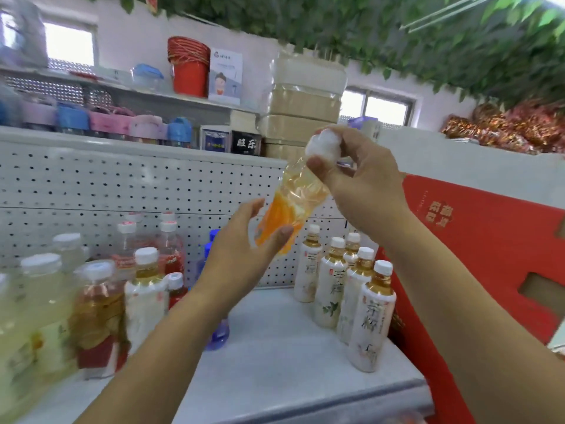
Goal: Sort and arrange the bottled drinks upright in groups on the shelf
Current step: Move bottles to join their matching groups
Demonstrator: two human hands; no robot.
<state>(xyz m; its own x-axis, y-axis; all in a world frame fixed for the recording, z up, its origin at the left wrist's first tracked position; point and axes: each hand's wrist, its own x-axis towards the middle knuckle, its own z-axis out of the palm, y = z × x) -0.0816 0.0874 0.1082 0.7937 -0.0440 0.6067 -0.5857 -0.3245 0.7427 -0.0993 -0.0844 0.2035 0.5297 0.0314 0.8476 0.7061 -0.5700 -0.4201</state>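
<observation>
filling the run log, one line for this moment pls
right hand: grips cap end | left hand: under base | orange-label bottle: tilted, midair above shelf

Orange-labelled bottle [286, 209] with pale yellow drink, white cap. White-sleeved tea bottles [371, 319], amber necks, white caps. Red carton [489, 255] with gold characters. White pegboard [122, 185], dark-dotted. Red buckets [189, 67]. Green leaves [397, 35] overhead.
</observation>
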